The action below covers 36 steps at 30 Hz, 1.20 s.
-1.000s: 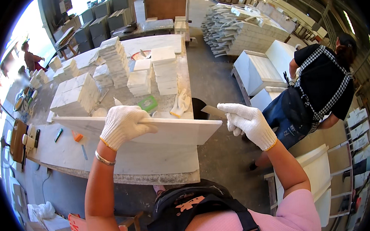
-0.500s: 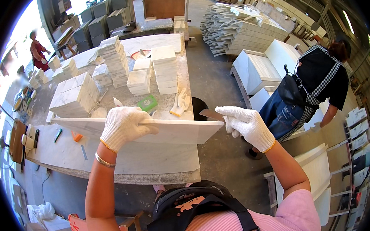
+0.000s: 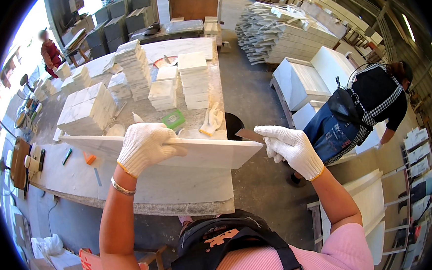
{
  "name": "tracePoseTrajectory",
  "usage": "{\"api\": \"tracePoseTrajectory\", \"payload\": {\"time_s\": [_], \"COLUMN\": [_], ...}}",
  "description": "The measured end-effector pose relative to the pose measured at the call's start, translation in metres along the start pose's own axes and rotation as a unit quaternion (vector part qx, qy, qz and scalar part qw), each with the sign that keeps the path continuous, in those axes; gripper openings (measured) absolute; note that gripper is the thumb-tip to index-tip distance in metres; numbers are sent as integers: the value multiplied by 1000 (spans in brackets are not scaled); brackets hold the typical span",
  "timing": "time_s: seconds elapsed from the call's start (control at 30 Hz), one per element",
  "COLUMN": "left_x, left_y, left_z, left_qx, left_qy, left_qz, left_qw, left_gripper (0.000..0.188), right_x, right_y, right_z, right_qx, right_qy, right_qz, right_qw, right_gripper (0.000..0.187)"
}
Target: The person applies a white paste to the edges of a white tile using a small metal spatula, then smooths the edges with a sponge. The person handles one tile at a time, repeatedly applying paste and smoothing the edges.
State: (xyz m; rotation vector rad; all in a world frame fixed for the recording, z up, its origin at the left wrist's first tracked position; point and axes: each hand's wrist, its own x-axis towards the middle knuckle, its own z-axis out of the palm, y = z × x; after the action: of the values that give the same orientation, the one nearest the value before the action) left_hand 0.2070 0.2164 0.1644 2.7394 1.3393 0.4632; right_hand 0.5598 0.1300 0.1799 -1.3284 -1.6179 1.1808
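Note:
My left hand (image 3: pixel 145 147), in a white knit glove, grips the near long edge of a thin white marble slab (image 3: pixel 202 153) and holds it up flat above the worktable (image 3: pixel 130 185). My right hand (image 3: pixel 291 147), also gloved, is closed around a flat metal scraper blade (image 3: pixel 248 134) whose tip lies at the slab's far right corner.
Stacks of cut marble tiles (image 3: pixel 193 79) and blocks (image 3: pixel 88 108) fill the table's far half, with a green sponge (image 3: pixel 173 120) and a spare glove (image 3: pixel 212 120). A person in a checked shirt and apron (image 3: pixel 358 111) bends over slabs (image 3: pixel 301 80) at right. Another person (image 3: pixel 51 51) stands far left.
The slab and both hands have stayed nearly still. The person at right has shifted slightly along the slabs.

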Motion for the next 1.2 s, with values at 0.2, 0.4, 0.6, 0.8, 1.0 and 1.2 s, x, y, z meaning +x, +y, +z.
{"api": "tracePoseTrajectory", "payload": {"time_s": [0.2, 0.4, 0.6, 0.8, 1.0, 1.2], "left_x": [3, 3, 1, 4, 4, 4], "left_y": [-1, 1, 1, 4, -2, -1], "left_z": [0, -2, 0, 1, 2, 1], "left_qx": [-7, -12, -16, -21, -21, -15], "left_qy": [3, -10, 0, 11, 17, 7], "left_qz": [-6, -12, -7, -5, 0, 1], "left_qw": [1000, 1000, 1000, 1000, 1000, 1000], "left_gripper": [31, 29, 30, 31, 33, 32], "right_x": [4, 3, -2, -9, -24, -27], "right_y": [2, -3, 0, 12, -10, -12], "right_z": [-1, 1, 15, 44, 45, 16], "right_qx": [-2, -9, -12, -81, 43, 38], "right_qy": [1, 0, 41, 61, 120, 169], "right_qz": [3, 20, 14, -36, -9, 26], "right_qw": [1000, 1000, 999, 994, 992, 985], "right_gripper": [35, 34, 35, 37, 41, 35]}}
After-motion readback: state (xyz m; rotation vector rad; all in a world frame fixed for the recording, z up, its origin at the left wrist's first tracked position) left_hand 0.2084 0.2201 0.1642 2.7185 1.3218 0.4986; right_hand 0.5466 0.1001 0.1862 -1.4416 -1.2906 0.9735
